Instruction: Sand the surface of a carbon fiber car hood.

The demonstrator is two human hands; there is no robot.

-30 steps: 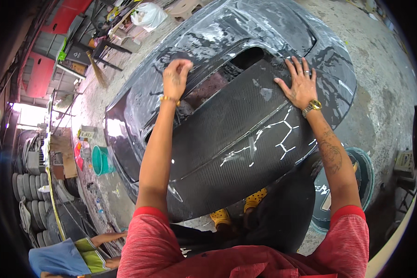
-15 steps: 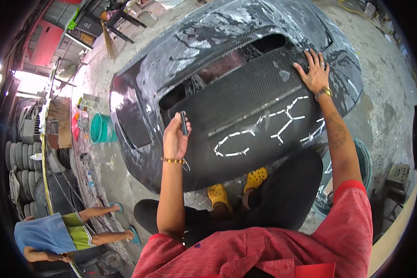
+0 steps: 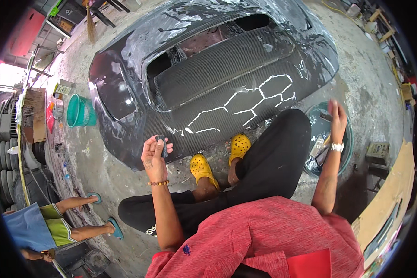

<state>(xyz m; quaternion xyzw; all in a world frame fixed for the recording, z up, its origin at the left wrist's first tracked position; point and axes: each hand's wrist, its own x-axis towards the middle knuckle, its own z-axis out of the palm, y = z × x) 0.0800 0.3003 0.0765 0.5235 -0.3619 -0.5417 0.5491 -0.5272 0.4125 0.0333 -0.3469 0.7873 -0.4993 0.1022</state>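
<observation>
A large dark carbon-fibre car hood (image 3: 204, 78) lies on the concrete floor in front of me, with white hexagon lines near its front edge. My left hand (image 3: 154, 155) is raised over the hood's near edge and holds a small dark block (image 3: 162, 144) between thumb and fingers. My right hand (image 3: 337, 121), with a watch on the wrist, hovers with fingers apart above a round green basin (image 3: 346, 149) of water and tools at my right. I squat in black trousers and yellow clogs (image 3: 201, 167).
A teal bucket (image 3: 78, 111) stands left of the hood, beside boxes and bottles. Stacked tyres (image 3: 2, 157) line the far left. Another person in green shorts and blue sandals (image 3: 74, 217) stands at the lower left. A small box (image 3: 379, 150) sits right of the basin.
Both hands have come off the hood. The left drew back toward me with the block, and the right swung out over the basin. My view shifted back from the hood.
</observation>
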